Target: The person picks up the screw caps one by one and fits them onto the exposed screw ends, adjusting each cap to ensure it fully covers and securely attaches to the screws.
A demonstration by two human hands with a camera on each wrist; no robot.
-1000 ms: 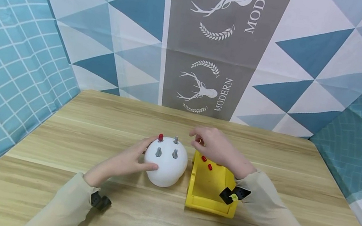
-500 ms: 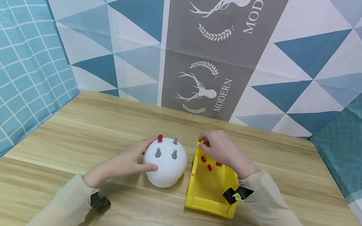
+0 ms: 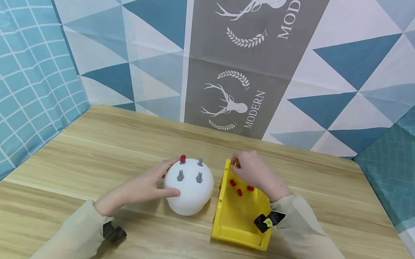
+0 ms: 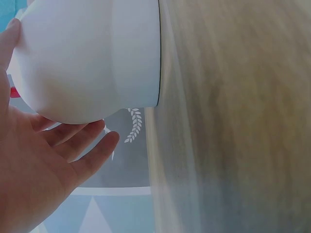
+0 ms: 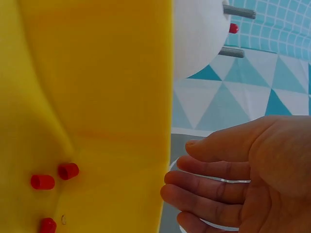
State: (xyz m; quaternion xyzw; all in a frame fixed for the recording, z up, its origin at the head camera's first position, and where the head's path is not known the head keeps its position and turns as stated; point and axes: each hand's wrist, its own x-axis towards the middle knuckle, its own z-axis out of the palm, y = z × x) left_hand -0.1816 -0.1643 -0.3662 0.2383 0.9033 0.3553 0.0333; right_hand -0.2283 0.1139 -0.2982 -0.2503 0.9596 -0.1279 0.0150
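My left hand (image 3: 143, 186) holds a white dome-shaped body (image 3: 190, 200) at its left side, thumb on the near face and fingers round the back. Upright metal studs (image 3: 199, 177) stand on its top. A red cap (image 3: 183, 158) covers the back left one. My right hand (image 3: 253, 169) hovers over the back end of a yellow bin (image 3: 218, 215). In the right wrist view its fingers (image 5: 209, 191) are loosely bent beside the bin wall, with nothing visible in them. Loose red caps (image 5: 43, 182) lie inside the bin.
The dome and bin stand side by side on a wood-grain table (image 3: 117, 133), a narrow gap between them. A patterned curtain (image 3: 151, 48) hangs along the table's back edge. Each wrist wears a small black camera (image 3: 117, 235).
My right hand has shifted a little to the right, from the bin's back left corner to over the bin. One more red cap shows there now. My left hand stays on the dome.
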